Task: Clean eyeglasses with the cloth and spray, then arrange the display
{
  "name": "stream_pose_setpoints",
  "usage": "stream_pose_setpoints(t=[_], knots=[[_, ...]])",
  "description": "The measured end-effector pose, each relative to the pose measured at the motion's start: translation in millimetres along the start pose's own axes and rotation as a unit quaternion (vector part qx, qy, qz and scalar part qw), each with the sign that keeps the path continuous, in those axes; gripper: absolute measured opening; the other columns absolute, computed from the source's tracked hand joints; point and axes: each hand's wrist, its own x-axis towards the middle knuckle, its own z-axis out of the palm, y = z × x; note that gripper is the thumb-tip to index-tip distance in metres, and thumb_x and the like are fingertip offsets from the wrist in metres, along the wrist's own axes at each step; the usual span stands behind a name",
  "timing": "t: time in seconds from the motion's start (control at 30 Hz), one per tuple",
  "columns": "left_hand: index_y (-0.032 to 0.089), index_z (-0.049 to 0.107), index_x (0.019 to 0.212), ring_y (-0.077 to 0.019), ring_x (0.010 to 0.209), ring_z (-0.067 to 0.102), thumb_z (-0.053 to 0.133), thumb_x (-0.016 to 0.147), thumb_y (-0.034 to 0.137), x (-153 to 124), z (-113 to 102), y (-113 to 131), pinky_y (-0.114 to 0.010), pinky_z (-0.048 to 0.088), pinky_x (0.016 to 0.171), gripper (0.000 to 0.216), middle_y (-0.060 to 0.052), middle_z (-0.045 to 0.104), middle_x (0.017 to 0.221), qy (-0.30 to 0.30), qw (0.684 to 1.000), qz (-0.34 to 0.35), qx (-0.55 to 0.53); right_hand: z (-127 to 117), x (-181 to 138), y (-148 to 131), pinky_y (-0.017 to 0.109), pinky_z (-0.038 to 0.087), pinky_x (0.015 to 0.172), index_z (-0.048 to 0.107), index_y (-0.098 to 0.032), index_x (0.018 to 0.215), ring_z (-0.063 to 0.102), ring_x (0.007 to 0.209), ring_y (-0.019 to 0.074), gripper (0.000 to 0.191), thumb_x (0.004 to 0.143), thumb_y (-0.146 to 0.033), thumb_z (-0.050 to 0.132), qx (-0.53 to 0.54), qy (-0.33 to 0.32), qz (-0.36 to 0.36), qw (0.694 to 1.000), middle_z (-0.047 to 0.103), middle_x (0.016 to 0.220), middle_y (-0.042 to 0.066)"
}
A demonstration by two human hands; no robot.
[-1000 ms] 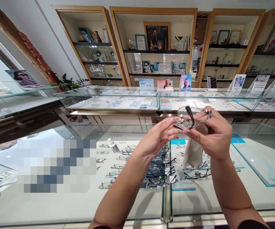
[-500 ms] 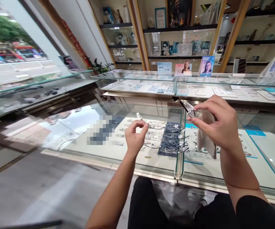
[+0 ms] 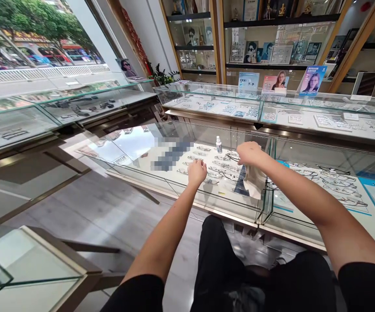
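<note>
- Two dark-trousered legs [image 3: 218, 242] are positioned at the near side of a glass display counter [image 3: 203, 198].
- The left hand [image 3: 197, 173] is poised above the left section of the counter, near the spectacles [image 3: 221, 169]. Its fingers are drawn together; whether anything is pinched between them cannot be told.
- A pale cloth [image 3: 255, 180] is gripped by the right hand [image 3: 249, 152] and hangs toward the counter, left of the section joint. Whether spectacles are also held there is hidden by the hand.
- The spectacles are arranged in rows on both sides of the joint. A dark-framed pair [image 3: 231, 156] is seen just left of the right hand; contact cannot be confirmed.
- Handling: the spectacles are judged light, stiff and fragile, with slippery lenses. They are best held at the bridge or temple hinges. The cloth is judged soft and limp, best held by a gathered fold.
- A white bottle [image 3: 219, 146] is stood upright left of the right hand.
- Advertising cards [image 3: 312, 81] are displayed on the far counter [image 3: 207, 119].
</note>
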Motion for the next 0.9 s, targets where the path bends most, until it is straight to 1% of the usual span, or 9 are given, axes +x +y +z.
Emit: stream_pose_setpoints(t=[0.1, 0.2, 0.33, 0.47, 0.6, 0.73, 0.83, 0.9], knots=[[0.017, 0.065, 0.105, -0.0379, 0.120, 0.060, 0.045, 0.100, 0.027, 1.0, 3.4, 1.8, -0.049, 0.045, 0.103, 0.023, -0.021, 0.067, 0.121, -0.008, 0.999, 0.006, 0.040, 13.8, 27.8, -8.8, 0.041, 0.058, 0.095, 0.077, -0.011, 0.125, 0.075, 0.116, 0.0367, 0.044, 0.087, -0.031, 0.085, -0.001, -0.021, 0.009, 1.000, 0.079, 0.122, 0.024], [0.016, 0.066, 0.110, -0.0382, 0.119, 0.060, 0.043, 0.101, 0.027, 1.1, 4.4, 2.9, -0.049, 0.045, 0.101, 0.027, -0.022, 0.067, 0.122, -0.012, 0.998, 0.014, 0.064, 27.9, 46.6, -9.9, 0.040, 0.058, 0.098, 0.075, -0.011, 0.130, 0.074, 0.119, 0.0357, 0.049, 0.087, -0.031, 0.085, 0.000, -0.034, 0.020, 0.999, 0.078, 0.126, 0.024], [0.016, 0.065, 0.114, -0.0373, 0.119, 0.061, 0.043, 0.101, 0.027, 0.1, 5.7, 5.4, -0.048, 0.046, 0.099, 0.028, -0.021, 0.067, 0.124, -0.016, 0.996, 0.023, 0.081, 43.1, 61.2, -5.5, 0.039, 0.058, 0.098, 0.073, -0.010, 0.133, 0.074, 0.120, 0.0357, 0.056, 0.085, -0.035, 0.087, 0.002, -0.047, 0.033, 0.998, 0.077, 0.128, 0.026], [0.015, 0.064, 0.115, -0.0368, 0.118, 0.061, 0.043, 0.102, 0.028, -1.5, 5.7, 7.5, -0.047, 0.046, 0.097, 0.028, -0.021, 0.067, 0.124, -0.019, 0.995, 0.026, 0.091, 53.1, 68.3, -2.9, 0.039, 0.057, 0.099, 0.073, -0.009, 0.134, 0.075, 0.118, 0.0351, 0.057, 0.085, -0.034, 0.088, 0.013, -0.054, 0.043, 0.998, 0.077, 0.126, 0.028], [0.015, 0.064, 0.115, -0.0371, 0.118, 0.061, 0.042, 0.102, 0.028, -2.6, 5.5, 8.1, -0.047, 0.046, 0.096, 0.028, -0.021, 0.067, 0.124, -0.018, 0.995, 0.026, 0.098, 54.9, 70.4, -0.7, 0.037, 0.057, 0.099, 0.073, -0.009, 0.134, 0.074, 0.120, 0.0342, 0.055, 0.086, -0.031, 0.086, 0.031, -0.057, 0.049, 0.997, 0.076, 0.127, 0.027], [0.015, 0.064, 0.115, -0.0369, 0.118, 0.061, 0.042, 0.103, 0.028, -2.8, 6.3, 7.4, -0.047, 0.046, 0.096, 0.028, -0.021, 0.067, 0.123, -0.018, 0.995, 0.025, 0.100, 46.1, 73.4, 9.0, 0.037, 0.058, 0.096, 0.072, -0.010, 0.136, 0.074, 0.120, 0.0337, 0.049, 0.094, -0.035, 0.078, 0.057, -0.053, 0.063, 0.995, 0.075, 0.131, 0.026], [0.015, 0.064, 0.116, -0.0369, 0.117, 0.061, 0.041, 0.103, 0.029, -2.7, 7.2, 6.6, -0.048, 0.046, 0.096, 0.029, -0.021, 0.066, 0.124, -0.017, 0.994, 0.026, 0.102, 41.4, 79.0, 16.7, 0.036, 0.058, 0.096, 0.071, -0.009, 0.136, 0.073, 0.122, 0.0324, 0.040, 0.099, -0.024, 0.069, 0.072, -0.041, 0.086, 0.993, 0.074, 0.133, 0.027], [0.015, 0.064, 0.117, -0.0369, 0.117, 0.061, 0.040, 0.103, 0.029, -2.6, 8.0, 6.4, -0.048, 0.046, 0.096, 0.030, -0.021, 0.066, 0.125, -0.016, 0.994, 0.027, 0.106, 43.5, 83.4, 18.5, 0.038, 0.058, 0.098, 0.070, -0.009, 0.135, 0.073, 0.122, 0.0302, 0.037, 0.100, -0.021, 0.068, 0.080, -0.037, 0.102, 0.991, 0.073, 0.134, 0.025]])
